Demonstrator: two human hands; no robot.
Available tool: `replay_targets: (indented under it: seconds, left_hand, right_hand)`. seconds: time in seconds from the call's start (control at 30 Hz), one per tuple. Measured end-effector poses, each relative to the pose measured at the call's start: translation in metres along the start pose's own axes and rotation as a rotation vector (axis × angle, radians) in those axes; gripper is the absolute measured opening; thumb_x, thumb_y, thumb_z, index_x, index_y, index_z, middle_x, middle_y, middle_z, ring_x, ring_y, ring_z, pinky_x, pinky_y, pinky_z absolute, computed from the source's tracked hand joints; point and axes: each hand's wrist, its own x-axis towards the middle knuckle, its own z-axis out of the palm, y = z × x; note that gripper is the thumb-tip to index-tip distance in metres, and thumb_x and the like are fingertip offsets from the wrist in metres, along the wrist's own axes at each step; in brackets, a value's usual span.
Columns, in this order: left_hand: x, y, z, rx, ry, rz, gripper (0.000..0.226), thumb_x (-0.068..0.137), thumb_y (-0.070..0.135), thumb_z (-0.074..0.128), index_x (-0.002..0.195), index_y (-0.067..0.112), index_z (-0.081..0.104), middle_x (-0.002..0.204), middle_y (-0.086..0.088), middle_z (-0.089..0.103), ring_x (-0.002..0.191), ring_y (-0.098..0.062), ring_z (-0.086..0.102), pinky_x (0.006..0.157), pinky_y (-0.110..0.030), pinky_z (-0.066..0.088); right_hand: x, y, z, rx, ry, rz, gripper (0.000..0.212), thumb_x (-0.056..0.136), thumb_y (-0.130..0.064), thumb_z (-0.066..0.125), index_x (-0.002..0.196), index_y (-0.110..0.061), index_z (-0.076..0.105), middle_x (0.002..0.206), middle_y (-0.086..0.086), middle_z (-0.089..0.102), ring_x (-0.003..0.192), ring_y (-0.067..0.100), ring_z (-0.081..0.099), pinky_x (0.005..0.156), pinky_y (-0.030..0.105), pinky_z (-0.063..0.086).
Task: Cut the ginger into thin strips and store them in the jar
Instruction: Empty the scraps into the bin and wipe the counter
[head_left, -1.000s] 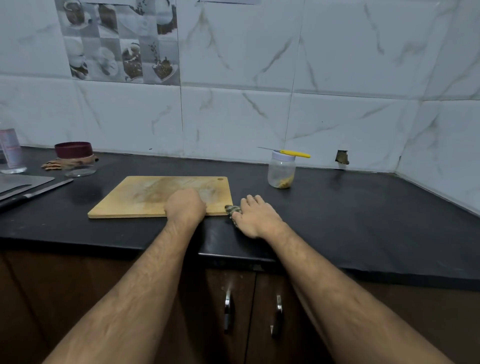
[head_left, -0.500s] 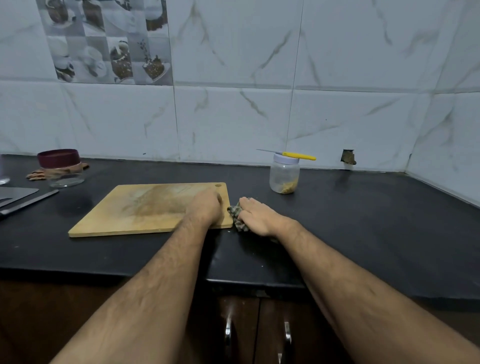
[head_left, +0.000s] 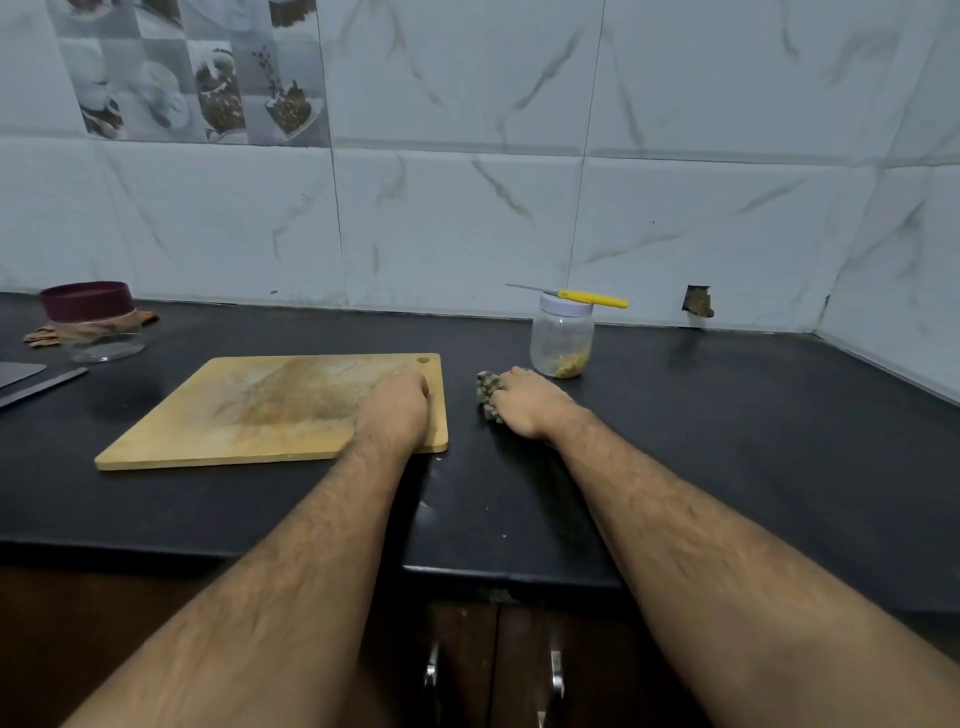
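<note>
Right of centre in the frame, a clear jar (head_left: 561, 339) stands on the black table (head_left: 753, 426) near the tiled wall, its pale lid on and a small heap of yellowish ginger strips (head_left: 570, 367) at its bottom. A yellow-handled knife (head_left: 582, 296) lies flat across the lid, blade pointing left.

Just in front and to the left of the jar, the right hand (head_left: 530, 402) rests on a crumpled, speckled cloth (head_left: 488, 394); its grip is curled round the wad, fingers folded over it, against the table top.

Left of that, apart from the cloth, a wooden cutting board (head_left: 270, 410) lies flat at mid-frame. The left hand (head_left: 397, 408) sits on the board's right end with the fingers curled under; whether its grip holds anything I cannot tell.

Further out, at the left edge, a glass jar with a dark red lid (head_left: 93, 319) stands near the wall, with some brown pieces (head_left: 41, 335) beside it, and a long dark blade (head_left: 44, 385) lies on the table below. Two cabinet handles (head_left: 431, 670) show at the bottom.
</note>
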Motion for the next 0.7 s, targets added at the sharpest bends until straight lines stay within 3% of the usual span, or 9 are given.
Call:
replay_targets:
  seconds: [0.13,0.23,0.33,0.43,0.5,0.57,0.63,0.7]
  left_hand:
    - [-0.009,0.003,-0.01,-0.035,-0.055,0.029,0.029,0.091,0.007,0.044,0.107,0.015,0.066,0.114,-0.007,0.066,0.104,-0.027,0.06,0.085,-0.033,0.047]
    - [-0.014,0.002,-0.018,-0.068,-0.097,0.043,0.03,0.089,0.006,0.045,0.106,0.012,0.069,0.112,-0.009,0.068,0.1,-0.028,0.061,0.084,-0.031,0.048]
    - [-0.023,0.008,-0.028,-0.119,-0.088,0.077,0.03,0.092,0.006,0.047,0.112,0.01,0.07,0.116,-0.011,0.068,0.108,-0.03,0.061,0.088,-0.031,0.046]
    - [-0.036,0.017,-0.031,-0.149,-0.051,0.126,0.033,0.093,0.005,0.046,0.116,0.011,0.07,0.12,-0.01,0.067,0.113,-0.03,0.06,0.09,-0.032,0.046]
    - [-0.043,0.015,-0.029,-0.158,-0.046,0.148,0.03,0.091,0.003,0.047,0.103,0.011,0.073,0.106,-0.011,0.069,0.101,-0.03,0.061,0.083,-0.032,0.046]
    - [-0.049,0.009,-0.033,-0.16,-0.034,0.127,0.025,0.089,0.003,0.045,0.086,0.019,0.065,0.089,-0.01,0.059,0.083,-0.029,0.053,0.074,-0.032,0.042]
    - [-0.052,0.002,-0.038,-0.2,-0.008,0.104,0.027,0.093,0.006,0.045,0.098,0.019,0.069,0.098,-0.012,0.065,0.093,-0.031,0.058,0.082,-0.032,0.044]
    - [-0.054,-0.001,-0.04,-0.224,0.032,0.092,0.031,0.097,0.01,0.045,0.118,0.012,0.067,0.12,-0.01,0.067,0.114,-0.029,0.059,0.095,-0.034,0.045]
  right_hand:
    - [-0.059,0.023,-0.012,0.103,0.084,0.103,0.036,0.104,-0.018,0.036,0.124,0.002,0.057,0.132,0.021,0.054,0.122,0.034,0.047,0.101,0.037,0.034]
    - [-0.099,0.053,-0.013,-0.002,0.083,0.166,0.037,0.103,-0.021,0.036,0.123,0.0,0.059,0.131,0.017,0.055,0.12,0.033,0.05,0.099,0.037,0.039]
    - [-0.134,0.069,-0.013,-0.035,0.108,0.323,0.033,0.099,-0.03,0.043,0.107,-0.007,0.065,0.119,0.012,0.063,0.107,0.034,0.059,0.084,0.037,0.049]
    - [-0.151,0.043,-0.025,-0.089,0.224,0.335,0.028,0.099,-0.022,0.044,0.102,-0.004,0.065,0.11,0.015,0.066,0.101,0.037,0.062,0.075,0.036,0.046]
    - [-0.15,0.003,-0.033,-0.093,0.35,0.219,0.033,0.101,-0.019,0.038,0.105,-0.001,0.066,0.112,0.018,0.067,0.103,0.039,0.062,0.078,0.038,0.048]
    - [-0.143,-0.041,-0.027,-0.053,0.34,0.137,0.036,0.099,-0.022,0.037,0.111,-0.003,0.066,0.118,0.018,0.066,0.108,0.039,0.06,0.086,0.04,0.049]
    - [-0.134,-0.071,-0.011,0.036,0.162,0.138,0.047,0.096,-0.033,0.035,0.133,-0.014,0.057,0.14,0.016,0.053,0.129,0.036,0.046,0.103,0.043,0.04]
    - [-0.13,-0.083,0.004,0.035,0.026,0.1,0.06,0.097,-0.045,0.027,0.153,-0.025,0.034,0.161,0.013,0.025,0.148,0.031,0.017,0.118,0.049,0.019]
